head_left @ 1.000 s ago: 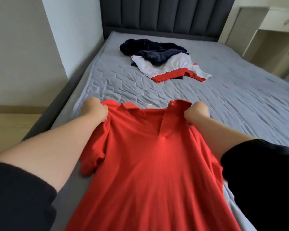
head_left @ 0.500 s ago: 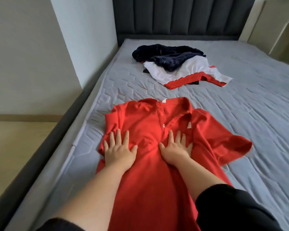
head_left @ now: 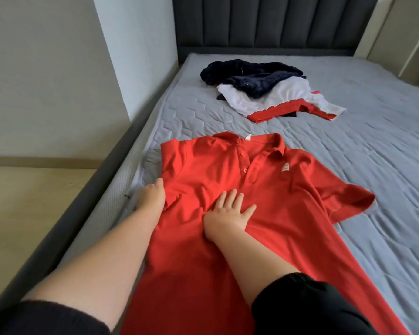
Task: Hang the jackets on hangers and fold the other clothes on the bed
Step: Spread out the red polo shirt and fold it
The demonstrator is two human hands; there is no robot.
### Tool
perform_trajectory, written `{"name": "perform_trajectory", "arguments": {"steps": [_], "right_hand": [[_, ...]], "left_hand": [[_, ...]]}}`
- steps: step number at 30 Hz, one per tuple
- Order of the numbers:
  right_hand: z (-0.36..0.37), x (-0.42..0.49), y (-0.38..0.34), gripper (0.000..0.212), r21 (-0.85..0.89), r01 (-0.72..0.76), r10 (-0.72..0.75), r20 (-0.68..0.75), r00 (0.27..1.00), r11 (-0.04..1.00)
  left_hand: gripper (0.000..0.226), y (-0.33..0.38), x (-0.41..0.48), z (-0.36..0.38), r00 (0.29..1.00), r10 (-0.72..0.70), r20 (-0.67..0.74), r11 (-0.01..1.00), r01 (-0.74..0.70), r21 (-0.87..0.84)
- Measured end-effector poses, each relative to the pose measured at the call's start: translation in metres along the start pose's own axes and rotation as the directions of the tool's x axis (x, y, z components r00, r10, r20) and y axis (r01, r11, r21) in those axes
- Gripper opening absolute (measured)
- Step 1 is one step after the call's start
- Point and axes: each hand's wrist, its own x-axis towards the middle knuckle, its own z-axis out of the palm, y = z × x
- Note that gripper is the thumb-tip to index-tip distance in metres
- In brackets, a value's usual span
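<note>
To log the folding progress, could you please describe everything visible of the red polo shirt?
The red polo shirt is knit-looking fabric with a collar, a three-button placket and a small white chest logo. It lies face up on the grey mattress, collar toward the headboard, hem out of frame. One sleeve spreads out; the other is hidden. The right hand presses flat on its chest; the left hand touches its side edge, fingers hidden.

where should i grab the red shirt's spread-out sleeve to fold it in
Pinch the sleeve at its outer hem, coming from the right. It lies flat and splayed on the bed, hem free and facing outward; the right hand, flat on the shirt, is nearest.
</note>
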Motion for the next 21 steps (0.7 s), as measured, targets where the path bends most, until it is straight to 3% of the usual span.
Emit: {"name": "perform_trajectory", "arguments": {"steps": [2,4,6,10,12,13,14,16,17,19,21], "right_hand": [[0.002,-0.006,0.003,0.063,0.064,0.023,-0.025,0.022,0.999,0.998],[-0.001,-0.007,0.01,0.066,0.085,0.037,-0.042,0.056,0.998,0.996],[-0.003,-0.006,0.012,0.067,0.074,0.036,-0.042,0.086,0.995,0.997],[0.002,-0.001,0.007,0.068,0.046,0.003,-0.007,0.084,0.996,0.999],[0.003,0.002,0.008,0.068,0.036,-0.01,0.007,0.087,0.996,0.999],[0.003,0.003,0.009,0.068,0.029,-0.014,0.011,0.087,0.996,0.999],[0.003,0.004,0.009,0.068,0.025,-0.017,0.015,0.085,0.996,1.0],[0.006,0.003,0.008,0.068,0.016,-0.027,0.026,0.064,0.998,1.0],[0.007,0.003,0.007,0.068,0.005,-0.035,0.035,0.043,0.998,0.999],[0.007,0.001,0.004,0.066,-0.034,-0.052,0.052,-0.007,0.999,0.998],[0.005,-0.003,0.002,0.065,-0.07,-0.061,0.059,-0.034,0.998,0.996]], "left_hand": [[0.051,0.01,0.009,-0.007,0.942,-0.137,0.305,0.904,0.245,-0.35],[0.056,0.014,0.011,-0.011,0.8,-0.14,0.584,0.678,0.507,-0.532],[0.057,0.015,0.009,-0.007,0.761,-0.099,0.641,0.595,0.562,-0.575],[0.039,0.019,0.005,-0.004,0.773,-0.02,0.634,0.559,0.534,-0.634],[0.032,0.022,0.016,-0.018,0.812,0.041,0.582,0.499,0.488,-0.716],[0.025,0.024,0.024,-0.027,0.863,0.07,0.499,0.476,0.411,-0.778],[0.024,0.025,0.033,-0.037,0.929,0.073,0.363,0.479,0.286,-0.83],[0.049,0.024,0.051,-0.055,0.998,0.047,0.036,0.608,0.0,-0.794],[0.053,0.021,0.056,-0.063,0.995,0.041,-0.09,0.689,-0.093,-0.718],[0.059,0.012,0.051,-0.069,0.975,0.106,-0.198,0.853,-0.191,-0.485],[0.066,-0.006,0.029,-0.062,0.942,0.317,-0.109,0.944,-0.324,-0.056]]}}
